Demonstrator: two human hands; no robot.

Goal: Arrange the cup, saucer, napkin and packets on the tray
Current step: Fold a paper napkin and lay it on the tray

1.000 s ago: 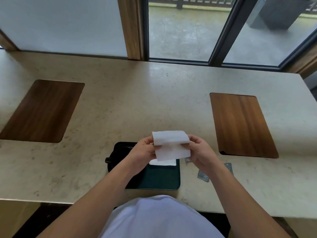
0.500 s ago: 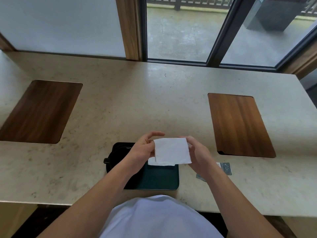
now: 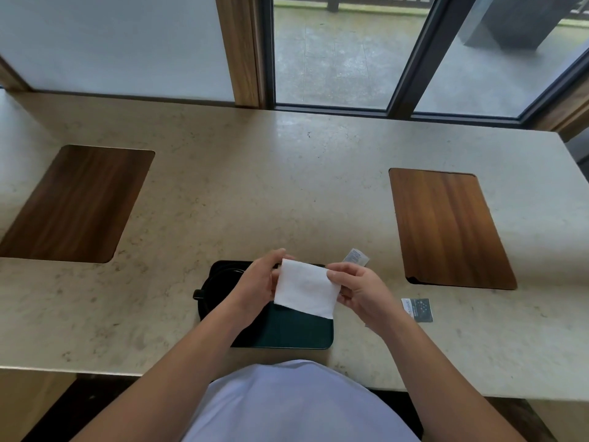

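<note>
A folded white napkin (image 3: 305,288) hangs just above a dark green tray (image 3: 296,330) at the table's near edge. My left hand (image 3: 258,282) pinches its left edge and my right hand (image 3: 360,290) pinches its right edge. On the tray's left part stands a black cup on a black saucer (image 3: 212,282), mostly hidden by my left hand and forearm; the cup's handle (image 3: 197,294) sticks out to the left. A grey packet (image 3: 417,309) lies on the table right of my right hand. A pale packet (image 3: 356,257) lies beyond my right hand.
The beige stone table (image 3: 287,186) has a wooden inlay at the left (image 3: 73,202) and another at the right (image 3: 446,228). Windows and a wooden post (image 3: 239,49) stand behind the table's far edge.
The napkin went from half-folded and raised to a flat fold held lower, over the tray. My right hand shifted, uncovering the pale packet beyond it.
</note>
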